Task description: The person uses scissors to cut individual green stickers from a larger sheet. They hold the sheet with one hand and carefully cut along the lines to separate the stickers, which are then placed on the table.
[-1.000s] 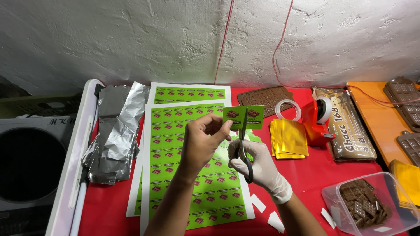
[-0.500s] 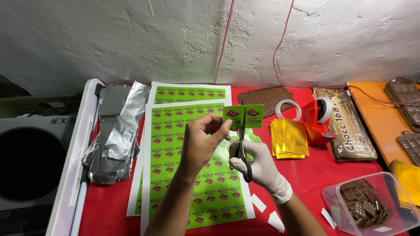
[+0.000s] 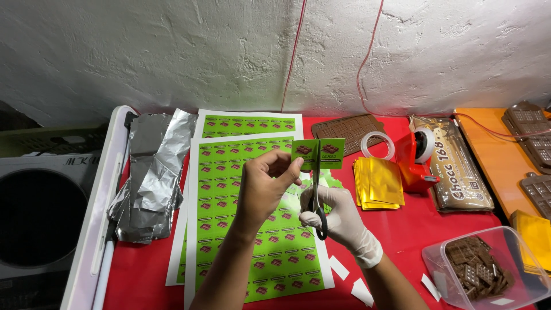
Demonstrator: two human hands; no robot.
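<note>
My bare left hand (image 3: 265, 186) pinches a small strip of green printed labels (image 3: 319, 153) and holds it up above the table. My right hand (image 3: 338, 217), in a white glove, grips black-handled scissors (image 3: 317, 192). The blades point up and run through the middle of the strip, between two labels. Under both hands lie large sheets of green labels (image 3: 221, 195) on the red table (image 3: 413, 212).
Crumpled silver foil (image 3: 146, 175) lies at left. A stack of gold foil squares (image 3: 379, 181), a tape roll (image 3: 377, 143), a red tape dispenser (image 3: 416, 158), a brown chocolate mould (image 3: 350, 129), a wrapped chocolate block (image 3: 459, 163) and a clear tub of chocolate pieces (image 3: 485, 270) sit at right. White paper scraps (image 3: 347, 275) lie near my right forearm.
The scissor blades have closed slightly further through the label strip. Both hands stay almost where they were.
</note>
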